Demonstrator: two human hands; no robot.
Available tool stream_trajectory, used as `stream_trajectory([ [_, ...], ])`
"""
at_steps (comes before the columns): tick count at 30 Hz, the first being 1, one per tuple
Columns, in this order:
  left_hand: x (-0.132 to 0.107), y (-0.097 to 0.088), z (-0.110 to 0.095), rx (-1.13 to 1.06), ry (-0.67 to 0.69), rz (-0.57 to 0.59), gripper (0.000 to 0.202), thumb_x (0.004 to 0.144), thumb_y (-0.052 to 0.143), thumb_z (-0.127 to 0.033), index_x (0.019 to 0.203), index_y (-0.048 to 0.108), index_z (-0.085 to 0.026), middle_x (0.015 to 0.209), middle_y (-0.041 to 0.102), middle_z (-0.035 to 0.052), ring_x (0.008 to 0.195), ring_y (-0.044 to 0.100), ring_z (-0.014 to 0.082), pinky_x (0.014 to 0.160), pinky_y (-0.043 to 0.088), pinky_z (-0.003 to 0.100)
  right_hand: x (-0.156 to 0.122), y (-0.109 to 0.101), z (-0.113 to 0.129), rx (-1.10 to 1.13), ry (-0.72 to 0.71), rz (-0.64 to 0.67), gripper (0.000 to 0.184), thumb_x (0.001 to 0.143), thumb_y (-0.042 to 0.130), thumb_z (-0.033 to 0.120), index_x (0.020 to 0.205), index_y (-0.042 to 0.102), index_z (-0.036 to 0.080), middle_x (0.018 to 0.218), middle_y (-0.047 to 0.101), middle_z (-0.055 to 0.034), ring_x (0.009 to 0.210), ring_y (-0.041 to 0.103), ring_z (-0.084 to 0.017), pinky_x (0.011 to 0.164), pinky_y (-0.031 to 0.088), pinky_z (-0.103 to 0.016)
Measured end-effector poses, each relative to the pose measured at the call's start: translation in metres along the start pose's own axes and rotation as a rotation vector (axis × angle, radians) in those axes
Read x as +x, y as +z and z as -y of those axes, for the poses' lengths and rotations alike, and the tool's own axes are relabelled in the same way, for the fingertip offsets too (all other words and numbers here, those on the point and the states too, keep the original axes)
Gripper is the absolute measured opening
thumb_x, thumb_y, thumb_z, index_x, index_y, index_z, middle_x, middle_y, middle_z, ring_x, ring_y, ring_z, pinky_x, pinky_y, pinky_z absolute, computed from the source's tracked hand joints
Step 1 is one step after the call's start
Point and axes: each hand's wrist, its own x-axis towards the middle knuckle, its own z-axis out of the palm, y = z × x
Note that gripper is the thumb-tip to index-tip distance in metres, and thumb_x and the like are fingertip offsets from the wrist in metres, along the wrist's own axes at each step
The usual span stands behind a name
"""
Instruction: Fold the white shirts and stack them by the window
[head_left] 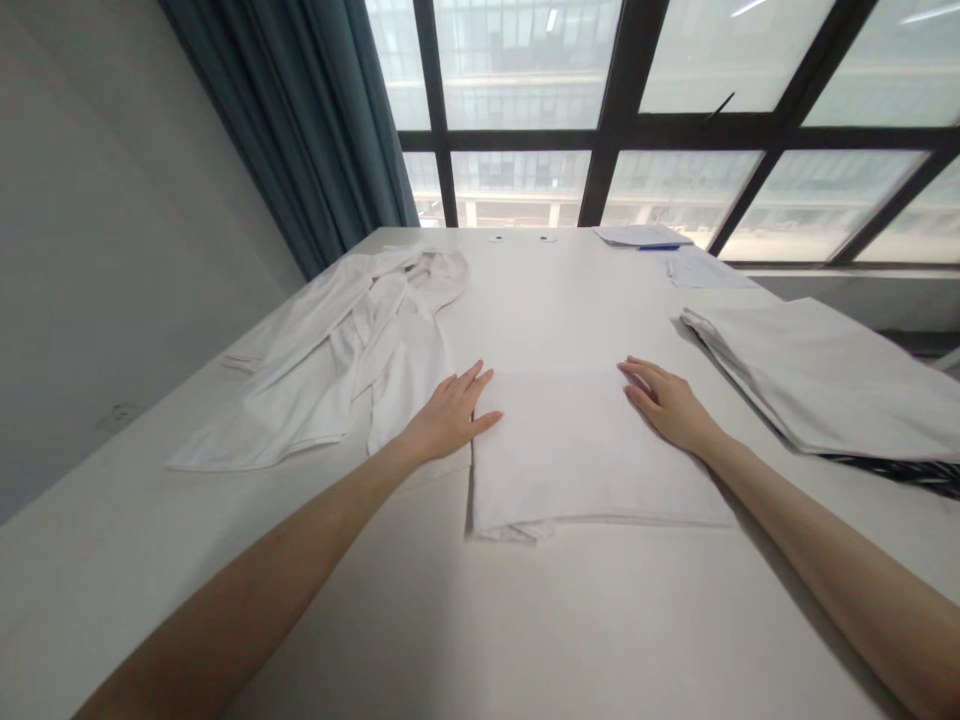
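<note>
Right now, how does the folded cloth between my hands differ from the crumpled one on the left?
The folded cloth lies flat with mostly straight edges, while the crumpled cloth is bunched in loose wrinkles. The folded cloth is compact; the crumpled cloth sprawls wider. Both are white and lie on the table.

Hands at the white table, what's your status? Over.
Left hand, right hand: open, at opposite sides of folded white cloth. Cloth lies flat, a bit poking out near its front left corner. Rumpled white garment close beside left hand.
</note>
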Motion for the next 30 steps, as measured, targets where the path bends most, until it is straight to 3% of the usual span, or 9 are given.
stream_trajectory([
  [7,0.003,0.006,0.002,-0.008,0.027,-0.167,0.045,0.096,0.040,-0.024,0.138,0.048,-0.008,0.148,0.045,0.0193,0.138,0.042,0.0262,0.115,0.034,0.045,0.000,-0.008,0.000,-0.047,-0.018,-0.098,0.034,0.091,0.046,0.028,0.117,0.066,0.017,0.127,0.065,-0.0137,0.116,0.061,-0.030,0.101,0.044,-0.052],
  [12,0.004,0.004,-0.002,-0.033,0.123,-0.235,0.044,0.092,0.037,-0.010,0.132,0.055,-0.009,0.143,0.052,0.0157,0.136,0.044,0.0245,0.114,0.036,0.046,0.000,-0.017,0.035,0.038,-0.176,-0.038,0.035,0.091,0.047,0.024,0.122,0.062,0.019,0.133,0.061,-0.0135,0.122,0.057,-0.028,0.104,0.044,-0.049],
  [16,0.005,0.002,0.001,-0.101,0.190,-0.136,0.047,0.094,0.038,-0.015,0.139,0.049,-0.014,0.147,0.049,0.0107,0.142,0.036,0.0222,0.117,0.032,0.044,-0.007,-0.016,0.080,0.133,-0.371,0.189,0.040,0.097,0.043,0.027,0.135,0.055,0.022,0.144,0.052,-0.0118,0.135,0.046,-0.024,0.109,0.040,-0.045],
  [21,0.004,-0.001,0.005,-0.067,0.173,0.042,0.052,0.101,0.033,-0.033,0.150,0.034,-0.017,0.158,0.031,0.0084,0.148,0.023,0.0215,0.120,0.024,0.042,-0.018,-0.015,0.105,0.089,-0.460,0.528,0.054,0.099,0.042,0.047,0.151,0.037,0.029,0.159,0.030,-0.0079,0.147,0.022,-0.030,0.115,0.024,-0.057],
  [26,0.002,-0.005,0.003,0.010,0.146,0.128,0.063,0.102,0.030,-0.050,0.154,0.024,-0.016,0.161,0.022,0.0102,0.150,0.016,0.0240,0.120,0.020,0.043,-0.020,-0.026,0.114,0.119,-0.469,0.629,0.062,0.094,0.047,0.058,0.150,0.037,0.034,0.161,0.024,-0.0066,0.148,0.014,-0.034,0.115,0.018,-0.061],
  [30,0.002,-0.006,0.001,0.008,0.140,0.137,0.066,0.100,0.032,-0.055,0.154,0.025,-0.018,0.161,0.023,0.0104,0.149,0.018,0.0249,0.119,0.020,0.044,-0.028,-0.026,0.139,0.209,-0.535,0.630,0.069,0.088,0.055,0.062,0.148,0.041,0.031,0.156,0.036,-0.0068,0.146,0.026,-0.031,0.116,0.020,-0.057],
])
